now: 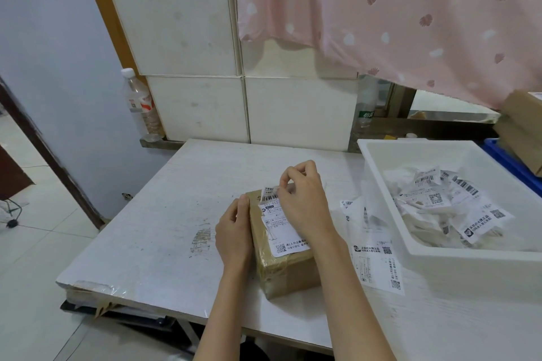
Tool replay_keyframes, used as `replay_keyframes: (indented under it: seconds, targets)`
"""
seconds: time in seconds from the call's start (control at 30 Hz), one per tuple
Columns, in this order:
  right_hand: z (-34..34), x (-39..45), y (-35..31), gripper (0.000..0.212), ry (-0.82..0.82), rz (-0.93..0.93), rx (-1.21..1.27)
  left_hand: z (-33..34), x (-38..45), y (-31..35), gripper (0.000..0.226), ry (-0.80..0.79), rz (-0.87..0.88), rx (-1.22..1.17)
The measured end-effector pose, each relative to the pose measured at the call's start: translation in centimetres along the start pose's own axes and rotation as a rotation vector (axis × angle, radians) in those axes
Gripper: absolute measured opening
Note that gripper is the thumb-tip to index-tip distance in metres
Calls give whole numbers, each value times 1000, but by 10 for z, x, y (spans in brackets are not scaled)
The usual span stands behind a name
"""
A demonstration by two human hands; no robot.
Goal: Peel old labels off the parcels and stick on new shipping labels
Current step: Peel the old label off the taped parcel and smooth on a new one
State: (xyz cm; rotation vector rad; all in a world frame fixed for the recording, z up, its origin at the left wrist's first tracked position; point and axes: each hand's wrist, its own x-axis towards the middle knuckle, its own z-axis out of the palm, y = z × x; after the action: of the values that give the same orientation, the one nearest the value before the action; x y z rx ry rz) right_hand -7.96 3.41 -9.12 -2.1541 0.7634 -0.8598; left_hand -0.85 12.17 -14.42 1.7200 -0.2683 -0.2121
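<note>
A small brown cardboard parcel [289, 269] wrapped in clear tape lies on the white table [152, 228]. A white shipping label [281, 228] covers its top. My right hand [302, 202] pinches the label's far edge, which is lifted and curled off the box. My left hand [234, 231] grips the parcel's left side. To the right of the parcel, flat sheets of white shipping labels [378, 264] lie on the table.
A white plastic bin [381, 161] at the right holds several crumpled peeled labels [448, 208]. Behind it are a blue crate [504, 155] and a cardboard box [522, 126]. A plastic bottle [140, 105] stands on the ledge at the back left. A pink curtain hangs above.
</note>
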Motion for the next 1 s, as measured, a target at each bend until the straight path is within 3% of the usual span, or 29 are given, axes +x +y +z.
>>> replay_keyframes:
  seconds: [0.17, 0.27, 0.3, 0.43, 0.6, 0.8, 0.87, 0.97, 1.0]
  targets:
    - [-6, -4, -4, 9, 33, 40, 157, -1, 0, 1, 47, -5, -4, -15]
    - [-8, -4, -2, 46, 62, 88, 169, -1, 0, 3, 46, -11, -15, -28]
    - [-8, -4, -2, 48, 81, 116, 111, -1, 0, 3, 42, -14, -17, -22]
    - [-7, -5, 1, 10, 75, 180, -28, -1, 1, 2, 41, -14, 8, 4]
    - [-13, -4, 8, 9, 29, 152, 23, 1, 2, 1, 44, 5, 18, 20]
    - [-9, -7, 3, 21, 104, 91, 49, 1, 3, -2, 48, 1, 23, 26]
    - [-10, -10, 3, 16, 117, 59, 47, 2, 4, -3, 45, 2, 18, 22]
    - [-12, -13, 1, 63, -7, -102, -91, 1, 3, -2, 44, -3, 19, 23]
    - [-12, -14, -2, 68, -66, -166, -170, 1, 2, -2, 44, -7, 14, 28]
